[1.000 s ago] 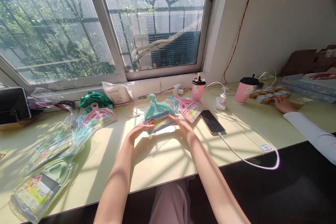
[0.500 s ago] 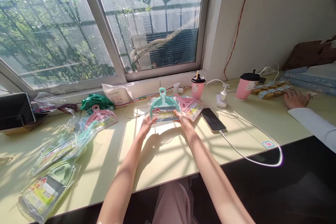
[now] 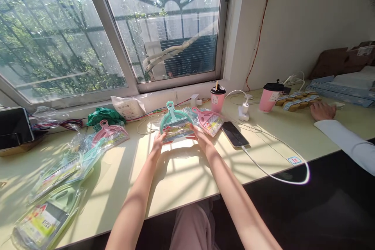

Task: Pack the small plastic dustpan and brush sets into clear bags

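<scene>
A green dustpan and brush set (image 3: 175, 122) in a clear plastic wrapper is held tilted above the sunlit desk. My left hand (image 3: 159, 140) grips its lower left corner, and my right hand (image 3: 198, 133) grips the lower right one. Just right of it lies a pink dustpan set (image 3: 208, 120), also wrapped. Over on the left side of the desk are more wrapped sets: a pink one (image 3: 109, 134) at the back, a green one (image 3: 60, 174) in the middle and a pale green one (image 3: 47, 218) near the front edge.
A phone (image 3: 235, 134) with a white charging cable (image 3: 281, 180) lies to the right. Behind stand two pink cups (image 3: 217, 101) (image 3: 269, 97) and a white charger (image 3: 243, 111). A co-worker's hand (image 3: 322, 111) rests by bundled tan items (image 3: 296, 101). A green plastic bag (image 3: 105, 116) sits below the window.
The green dustpan set has tipped, its handle leaning to the left, and shifted slightly left and down with both hands. The whole view has shifted a little too.
</scene>
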Tool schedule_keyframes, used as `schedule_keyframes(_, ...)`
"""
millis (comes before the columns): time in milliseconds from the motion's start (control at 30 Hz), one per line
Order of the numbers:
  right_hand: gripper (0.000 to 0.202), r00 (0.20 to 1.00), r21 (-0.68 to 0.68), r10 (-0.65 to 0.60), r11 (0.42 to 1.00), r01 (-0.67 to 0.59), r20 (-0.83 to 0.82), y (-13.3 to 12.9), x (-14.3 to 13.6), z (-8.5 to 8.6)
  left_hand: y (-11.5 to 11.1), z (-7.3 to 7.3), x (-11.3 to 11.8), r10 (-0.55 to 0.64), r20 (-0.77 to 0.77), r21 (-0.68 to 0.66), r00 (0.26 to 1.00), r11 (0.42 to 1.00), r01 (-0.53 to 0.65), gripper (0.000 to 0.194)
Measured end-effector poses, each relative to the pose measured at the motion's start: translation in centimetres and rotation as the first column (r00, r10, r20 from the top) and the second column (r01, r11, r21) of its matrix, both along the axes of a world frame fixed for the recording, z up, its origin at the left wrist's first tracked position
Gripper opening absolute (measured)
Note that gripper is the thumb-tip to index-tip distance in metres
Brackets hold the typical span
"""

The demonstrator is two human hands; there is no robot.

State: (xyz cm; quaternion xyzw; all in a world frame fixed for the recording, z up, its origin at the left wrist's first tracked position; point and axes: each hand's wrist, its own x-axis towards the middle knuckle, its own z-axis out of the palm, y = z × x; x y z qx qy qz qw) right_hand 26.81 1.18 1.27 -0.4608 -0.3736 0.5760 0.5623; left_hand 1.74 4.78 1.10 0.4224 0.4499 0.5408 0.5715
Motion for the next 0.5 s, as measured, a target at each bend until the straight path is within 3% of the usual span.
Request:
schedule_keyframes(133,0.031,0.997,0.088,0.058,0.995,-0.053,-0.059,-0.6,-1.5,0.4,-0.3,0.9,0.1,0.092,-0.009,-0.014,0.996,0.996,-0.092,0.075)
schedule_keyframes(267,0.021,0.982,0.062,-0.101,0.992,0.112,-0.161,-0.4,-2.3,2.1,-0.9,1.7,-0.1,-0.066,0.056,-0.002,0.996,0.998,0.066,0.068)
schedule_keyframes(333,0.018,0.954,-0.009,-0.224,0.974,0.227,-0.199,0.0,-0.6,3.4,-1.0,1.9,-0.4,-0.185,0.076,0.004,0.980,0.983,0.185,0.071)
schedule_keyframes(400,0.023,0.923,-0.089,-0.328,0.944,0.316,-0.200,0.5,2.4,4.9,-1.0,1.8,-0.7,-0.218,0.040,0.021,0.975,0.976,0.217,0.083)
schedule_keyframes(500,0.022,0.925,-0.131,-0.356,0.931,0.340,-0.133,0.8,8.2,6.6,-0.8,1.4,-1.4,-0.078,-0.133,0.055,0.988,0.995,0.086,0.079)
